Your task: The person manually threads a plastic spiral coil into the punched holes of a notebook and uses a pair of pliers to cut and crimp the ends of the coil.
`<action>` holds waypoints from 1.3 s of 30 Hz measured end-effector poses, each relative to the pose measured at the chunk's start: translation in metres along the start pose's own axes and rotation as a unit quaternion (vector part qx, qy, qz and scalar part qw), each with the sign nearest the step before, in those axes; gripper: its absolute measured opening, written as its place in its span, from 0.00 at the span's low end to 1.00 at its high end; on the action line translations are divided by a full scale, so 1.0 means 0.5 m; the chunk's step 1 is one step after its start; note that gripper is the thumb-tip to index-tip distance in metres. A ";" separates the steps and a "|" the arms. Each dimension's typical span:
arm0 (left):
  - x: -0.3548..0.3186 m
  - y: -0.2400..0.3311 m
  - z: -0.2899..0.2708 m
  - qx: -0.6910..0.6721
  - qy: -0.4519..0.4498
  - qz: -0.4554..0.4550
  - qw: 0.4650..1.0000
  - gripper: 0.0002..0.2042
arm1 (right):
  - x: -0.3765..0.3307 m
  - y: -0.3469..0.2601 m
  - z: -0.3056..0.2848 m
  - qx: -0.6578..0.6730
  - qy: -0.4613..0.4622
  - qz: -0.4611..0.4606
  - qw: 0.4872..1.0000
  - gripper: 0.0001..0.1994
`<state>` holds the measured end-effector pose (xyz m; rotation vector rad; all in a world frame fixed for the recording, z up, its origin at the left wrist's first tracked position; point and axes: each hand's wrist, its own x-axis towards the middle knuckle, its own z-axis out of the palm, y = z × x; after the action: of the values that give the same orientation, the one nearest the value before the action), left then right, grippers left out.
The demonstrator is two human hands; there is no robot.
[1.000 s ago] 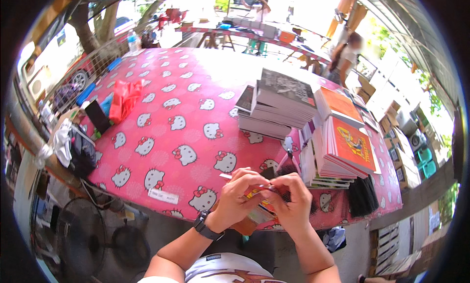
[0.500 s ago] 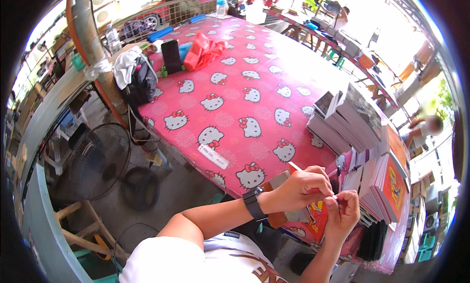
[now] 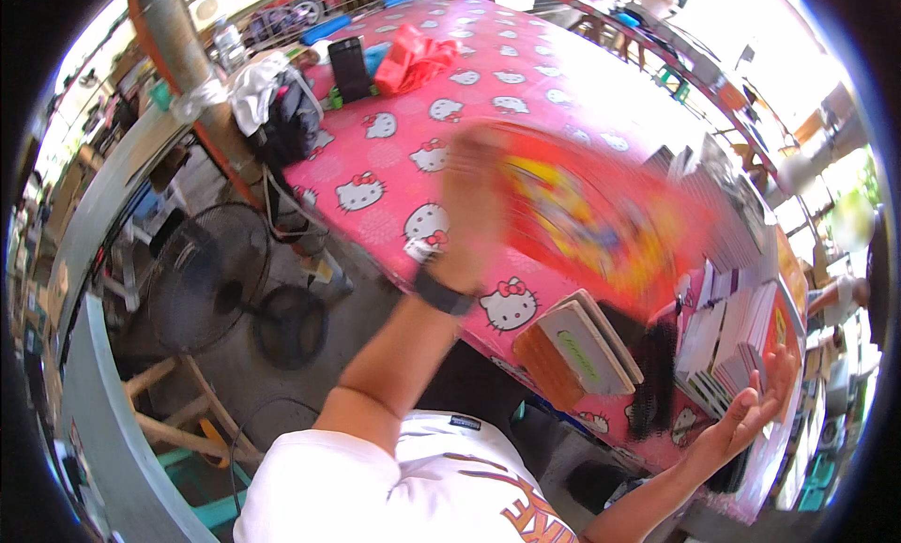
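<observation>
My left hand [image 3: 474, 200], smeared by motion, grips the left edge of a red book [image 3: 601, 219] with a yellow design, wearing a dark watch on the wrist. The book is tilted in the air above the pink tablecloth [image 3: 394, 229]. At the right, my right hand [image 3: 751, 412] is open with fingers spread and holds nothing. It is nearest to a row of books [image 3: 718, 341] with white page edges. A greyish block [image 3: 589, 346] with a green label and a brown wooden part lies at the near edge, beside a black ridged bundle [image 3: 655, 379].
Taller book stacks [image 3: 727, 210] stand at the right. A black phone-like stand [image 3: 351, 69], a red plastic bag [image 3: 413, 60] and a dark bag [image 3: 286, 121] sit at the far left. A standing fan [image 3: 211, 280] and a wooden stool frame [image 3: 188, 412] are left of the table.
My hands have parted. The left has swung away to the left, lifting the red book across the table; the right has moved rightward and spread open. The head view has shifted slightly.
</observation>
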<state>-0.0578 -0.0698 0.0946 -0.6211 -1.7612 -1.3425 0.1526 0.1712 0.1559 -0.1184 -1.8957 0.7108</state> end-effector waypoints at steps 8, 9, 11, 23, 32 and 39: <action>-0.182 -0.342 -0.287 0.375 0.073 -0.275 0.883 0.26 | -0.125 0.053 0.108 -0.062 -0.403 0.040 0.912 0.25; -0.202 -0.318 -0.270 0.546 -0.008 -0.198 0.814 0.30 | -0.124 0.056 0.105 -0.058 -0.426 0.087 0.899 0.25; -0.199 -0.277 -0.223 0.499 0.018 -0.149 0.853 0.36 | -0.115 0.057 0.107 -0.051 -0.447 0.128 0.884 0.26; -0.176 -0.355 -0.127 0.423 -0.313 -0.089 0.845 0.23 | -0.005 0.126 -0.015 -0.126 -0.186 0.080 0.971 0.12; -0.133 -0.044 0.022 -0.045 -0.340 -0.170 0.924 0.30 | 0.088 0.221 -0.161 -0.321 -0.151 0.025 0.934 0.14; -0.073 0.171 0.057 -0.586 -0.318 -0.539 0.515 0.22 | -0.043 -0.018 -0.036 -0.216 -0.260 -0.134 0.932 0.17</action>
<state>0.0202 -0.0127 0.1077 -0.7199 -1.4087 -3.7406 0.1800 0.1632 0.1479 0.0607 -2.4957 0.1265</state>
